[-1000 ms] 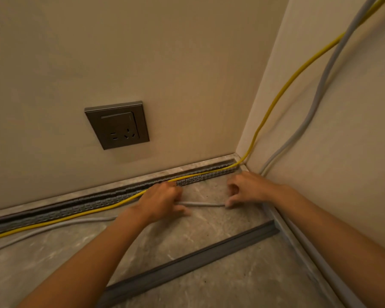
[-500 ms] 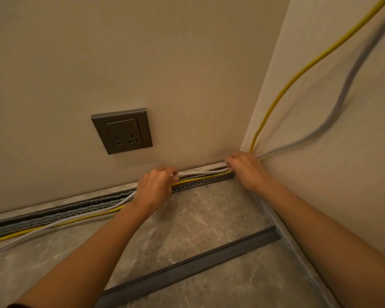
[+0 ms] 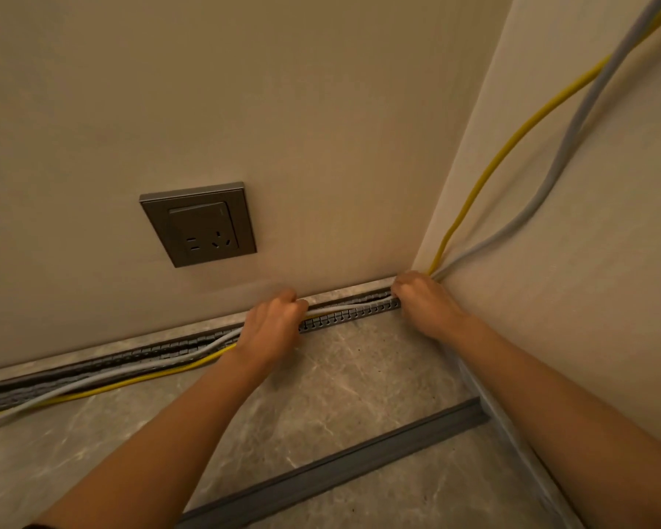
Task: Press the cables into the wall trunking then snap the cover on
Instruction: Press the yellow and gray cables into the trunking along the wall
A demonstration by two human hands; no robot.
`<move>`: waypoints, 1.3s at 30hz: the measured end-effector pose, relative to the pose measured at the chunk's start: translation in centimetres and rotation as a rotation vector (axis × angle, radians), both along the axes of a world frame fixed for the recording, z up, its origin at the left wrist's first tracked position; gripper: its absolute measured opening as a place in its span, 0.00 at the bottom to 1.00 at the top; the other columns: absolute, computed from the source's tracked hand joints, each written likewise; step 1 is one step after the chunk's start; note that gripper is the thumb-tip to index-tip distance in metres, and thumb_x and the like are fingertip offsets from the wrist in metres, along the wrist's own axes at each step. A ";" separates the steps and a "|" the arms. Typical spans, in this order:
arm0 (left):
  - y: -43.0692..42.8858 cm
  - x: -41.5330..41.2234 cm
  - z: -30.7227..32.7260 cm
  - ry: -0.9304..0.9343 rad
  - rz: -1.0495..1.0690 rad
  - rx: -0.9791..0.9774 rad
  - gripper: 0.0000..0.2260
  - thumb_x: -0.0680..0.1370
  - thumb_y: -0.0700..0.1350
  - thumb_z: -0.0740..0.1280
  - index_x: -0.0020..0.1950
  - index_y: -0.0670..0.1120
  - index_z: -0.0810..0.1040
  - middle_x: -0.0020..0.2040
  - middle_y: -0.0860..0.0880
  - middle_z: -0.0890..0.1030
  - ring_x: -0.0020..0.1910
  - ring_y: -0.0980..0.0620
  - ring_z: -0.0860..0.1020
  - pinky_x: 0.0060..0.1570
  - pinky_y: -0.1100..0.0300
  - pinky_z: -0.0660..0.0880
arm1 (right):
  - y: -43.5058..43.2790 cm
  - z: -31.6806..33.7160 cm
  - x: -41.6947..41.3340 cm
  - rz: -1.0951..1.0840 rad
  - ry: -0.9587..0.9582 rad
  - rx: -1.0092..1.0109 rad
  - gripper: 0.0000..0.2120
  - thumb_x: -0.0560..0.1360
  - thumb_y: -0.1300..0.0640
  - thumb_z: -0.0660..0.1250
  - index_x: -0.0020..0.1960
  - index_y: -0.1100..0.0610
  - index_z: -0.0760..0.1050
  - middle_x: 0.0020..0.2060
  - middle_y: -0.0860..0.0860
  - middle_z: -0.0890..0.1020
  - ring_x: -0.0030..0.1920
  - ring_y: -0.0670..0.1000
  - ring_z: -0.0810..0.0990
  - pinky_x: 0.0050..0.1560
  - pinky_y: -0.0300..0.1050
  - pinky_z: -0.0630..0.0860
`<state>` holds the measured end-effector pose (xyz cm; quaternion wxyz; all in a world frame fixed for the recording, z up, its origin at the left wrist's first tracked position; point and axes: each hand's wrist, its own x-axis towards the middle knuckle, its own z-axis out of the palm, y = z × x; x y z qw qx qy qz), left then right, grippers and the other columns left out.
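A slotted grey trunking [image 3: 353,314] runs along the foot of the back wall into the corner. A yellow cable [image 3: 512,143] and a grey cable [image 3: 573,135] come down the right wall and turn along the trunking. My left hand [image 3: 273,330] grips both cables over the trunking with curled fingers. My right hand [image 3: 420,299] holds them at the corner end, fingers curled down onto the channel. Between my hands the grey cable lies on top of the channel. Left of my left hand both cables hang out in front of the trunking. The long grey cover [image 3: 344,465] lies loose on the floor.
A dark metal wall socket [image 3: 199,224] sits on the back wall above the trunking. The marbled floor [image 3: 359,383] spreads between my forearms. A skirting strip [image 3: 512,425] runs along the right wall, touching the cover's right end.
Both hands lifted the grey cable off the floor and carried it up to the trunking. My right hand moved into the corner, my left to the channel.
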<state>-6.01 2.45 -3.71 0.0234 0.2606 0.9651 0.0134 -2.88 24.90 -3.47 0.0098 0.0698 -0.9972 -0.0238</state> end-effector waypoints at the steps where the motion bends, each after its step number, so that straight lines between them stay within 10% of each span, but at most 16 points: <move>1: 0.1 0.1 0.0 0.019 -0.021 -0.048 0.10 0.79 0.39 0.57 0.57 0.42 0.75 0.58 0.43 0.74 0.55 0.40 0.76 0.48 0.50 0.72 | 0.2 -0.4 0.2 0.055 0.035 0.045 0.07 0.61 0.74 0.68 0.36 0.65 0.81 0.35 0.61 0.83 0.40 0.60 0.83 0.51 0.51 0.79; 7: 0.7 0.1 0.3 0.066 -0.073 -0.160 0.14 0.82 0.46 0.56 0.62 0.42 0.74 0.61 0.44 0.73 0.61 0.44 0.71 0.55 0.53 0.69 | 0.3 -1.3 1.4 0.046 0.192 0.179 0.09 0.58 0.64 0.74 0.38 0.61 0.83 0.35 0.55 0.83 0.40 0.55 0.82 0.47 0.43 0.77; 13: 1.1 0.4 0.0 0.088 -0.093 -0.238 0.13 0.81 0.41 0.56 0.64 0.41 0.73 0.63 0.43 0.73 0.63 0.43 0.70 0.58 0.52 0.69 | -0.1 -0.2 1.6 -0.165 0.000 0.012 0.21 0.76 0.72 0.55 0.68 0.63 0.63 0.63 0.61 0.74 0.65 0.58 0.72 0.64 0.48 0.68; 21: 0.8 0.5 -0.3 0.126 -0.071 -0.042 0.08 0.77 0.44 0.67 0.51 0.40 0.81 0.50 0.42 0.79 0.51 0.42 0.77 0.45 0.52 0.74 | -1.2 -0.7 2.0 -0.156 0.082 0.051 0.14 0.59 0.73 0.73 0.45 0.68 0.79 0.35 0.65 0.84 0.40 0.63 0.83 0.41 0.47 0.81; 25: 1.0 0.5 -0.7 0.069 -0.035 0.041 0.11 0.80 0.39 0.59 0.59 0.41 0.76 0.56 0.40 0.75 0.54 0.39 0.76 0.47 0.50 0.72 | -1.7 -0.5 1.6 -0.171 0.024 0.057 0.19 0.77 0.65 0.58 0.68 0.62 0.66 0.60 0.62 0.77 0.61 0.61 0.76 0.63 0.49 0.69; 28: 1.6 0.8 0.1 0.104 -0.139 0.010 0.10 0.77 0.38 0.65 0.58 0.41 0.77 0.53 0.40 0.77 0.50 0.40 0.78 0.40 0.54 0.69 | -2.2 -1.0 1.1 -0.127 0.010 0.110 0.17 0.78 0.65 0.57 0.66 0.60 0.68 0.63 0.61 0.72 0.59 0.61 0.77 0.65 0.53 0.68; 32: 1.4 0.7 0.3 0.155 -0.318 -0.076 0.16 0.48 0.38 0.83 0.29 0.44 0.80 0.29 0.46 0.79 0.24 0.47 0.78 0.20 0.64 0.70 | -2.5 -1.8 0.4 -0.147 -0.047 0.127 0.15 0.78 0.65 0.56 0.64 0.60 0.70 0.60 0.60 0.75 0.61 0.60 0.75 0.71 0.55 0.61; 39: 1.7 0.8 -1.0 0.184 -0.331 -0.069 0.11 0.51 0.36 0.81 0.26 0.42 0.80 0.26 0.45 0.78 0.23 0.47 0.77 0.20 0.65 0.70 | -3.0 -0.9 0.4 -0.152 -0.075 0.084 0.15 0.78 0.67 0.54 0.61 0.64 0.73 0.64 0.61 0.69 0.63 0.59 0.72 0.65 0.53 0.65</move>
